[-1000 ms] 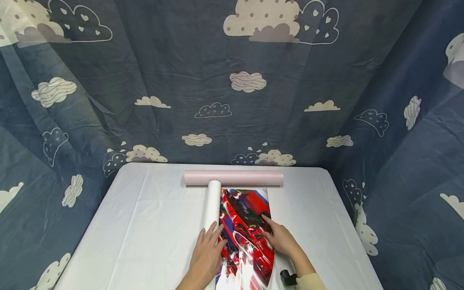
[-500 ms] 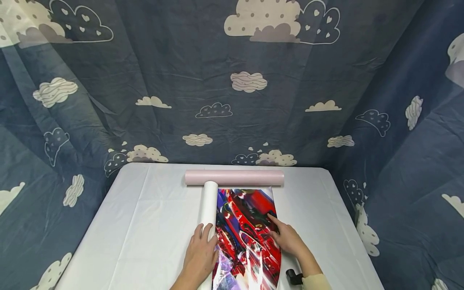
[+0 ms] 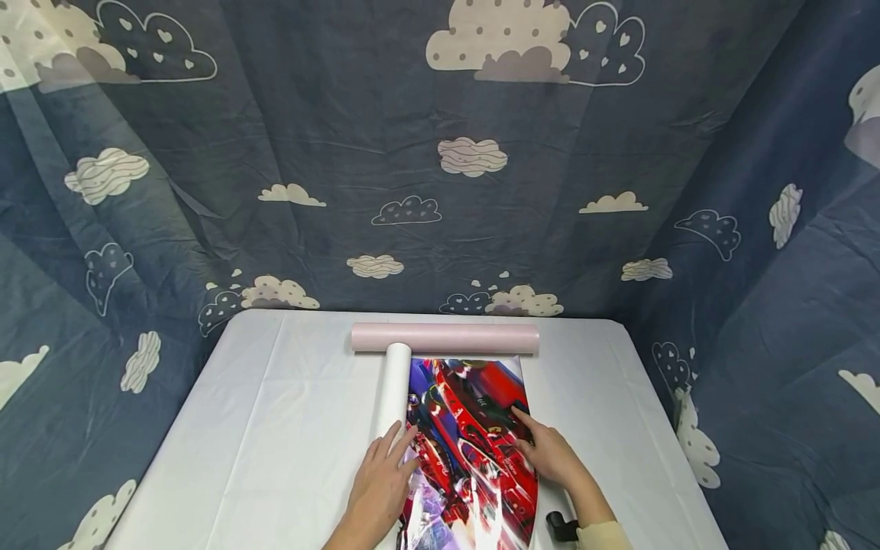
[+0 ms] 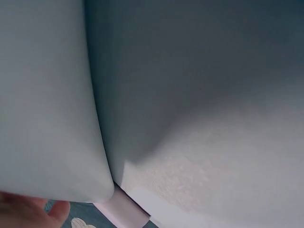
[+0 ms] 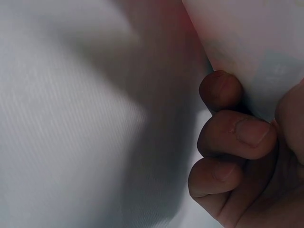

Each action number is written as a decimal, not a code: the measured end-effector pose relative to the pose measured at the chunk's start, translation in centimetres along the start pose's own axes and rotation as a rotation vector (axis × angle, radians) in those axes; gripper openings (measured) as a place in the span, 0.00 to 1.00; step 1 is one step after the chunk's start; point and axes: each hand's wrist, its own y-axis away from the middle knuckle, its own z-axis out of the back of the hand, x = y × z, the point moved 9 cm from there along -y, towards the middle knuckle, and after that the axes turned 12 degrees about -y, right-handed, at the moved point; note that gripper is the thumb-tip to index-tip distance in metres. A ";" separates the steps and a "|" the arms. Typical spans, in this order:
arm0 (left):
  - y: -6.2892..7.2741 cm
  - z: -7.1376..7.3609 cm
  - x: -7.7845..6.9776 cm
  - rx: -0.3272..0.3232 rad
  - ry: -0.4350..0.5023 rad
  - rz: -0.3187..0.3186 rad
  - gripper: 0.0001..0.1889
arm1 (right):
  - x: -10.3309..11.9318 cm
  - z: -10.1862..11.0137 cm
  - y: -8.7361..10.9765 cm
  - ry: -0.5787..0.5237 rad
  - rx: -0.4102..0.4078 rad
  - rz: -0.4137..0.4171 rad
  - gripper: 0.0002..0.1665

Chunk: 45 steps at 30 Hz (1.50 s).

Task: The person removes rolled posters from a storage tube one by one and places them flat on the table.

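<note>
A glossy poster (image 3: 474,451) printed with red race cars lies partly unrolled on the white table, its left side still wound into a white roll (image 3: 393,389). My left hand (image 3: 378,485) rests over the near part of that roll, fingers extended forward. In the left wrist view the roll (image 4: 47,104) fills the left side, with fingertips (image 4: 59,212) at its lower edge. My right hand (image 3: 550,454) pinches the poster's right edge, index finger and thumb over the print. The right wrist view shows its other fingers (image 5: 237,133) curled at the poster's pale underside (image 5: 256,42).
A pink roll (image 3: 445,338) lies crosswise at the back of the white table (image 3: 296,428), right behind the white roll's far end. Dark blue cloth (image 3: 330,137) with cloud prints hangs behind the table and at both sides. A black device (image 3: 561,527) sits at the right wrist.
The white roll has shifted left with my left hand, and more of the print shows. My right hand has moved slightly right with the poster's edge. Most of this happened in the first half second.
</note>
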 end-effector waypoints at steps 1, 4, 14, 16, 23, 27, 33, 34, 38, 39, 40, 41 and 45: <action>0.0 0.0 -0.1 0.000 -0.015 -0.016 0.08 | 0.0 0.1 0.0 0.002 -0.001 0.001 0.37; 0.2 0.0 0.1 -0.007 -0.041 -0.033 0.02 | -0.3 0.4 0.1 0.005 -0.007 0.002 0.37; 0.4 0.1 1.5 0.006 -0.002 0.056 0.04 | -1.2 0.9 0.0 -0.003 -0.008 -0.035 0.38; 0.3 0.2 1.7 0.004 0.011 0.077 0.05 | -1.3 1.0 0.0 0.004 -0.011 -0.039 0.38; 0.4 0.3 2.4 -0.012 0.041 0.117 0.13 | -1.3 1.5 0.1 0.031 -0.029 -0.036 0.38; 0.5 0.3 2.8 -0.010 0.023 0.121 0.12 | -1.3 1.7 0.2 0.033 -0.034 -0.022 0.38; 0.9 0.6 3.5 -0.036 0.043 0.147 0.08 | -1.5 2.0 0.2 0.036 -0.036 -0.019 0.38; 1.0 0.6 3.7 -0.036 0.054 0.156 0.06 | -1.6 2.0 0.2 0.035 -0.036 -0.020 0.38; 1.0 0.7 4.3 -0.021 0.086 0.199 0.04 | -1.9 2.1 0.2 0.037 -0.033 -0.023 0.38; 1.0 0.7 4.5 -0.016 0.091 0.211 0.04 | -2.0 2.2 0.2 0.035 -0.032 -0.028 0.38; 1.1 0.7 4.7 -0.013 0.094 0.222 0.05 | -2.1 2.2 0.2 0.038 -0.032 -0.028 0.38; 1.1 0.7 4.9 -0.009 0.095 0.234 0.07 | -2.1 2.3 0.2 0.037 -0.032 -0.029 0.38; 1.3 0.6 5.8 -0.002 0.085 0.270 0.16 | -2.5 2.6 0.1 0.037 -0.033 -0.037 0.38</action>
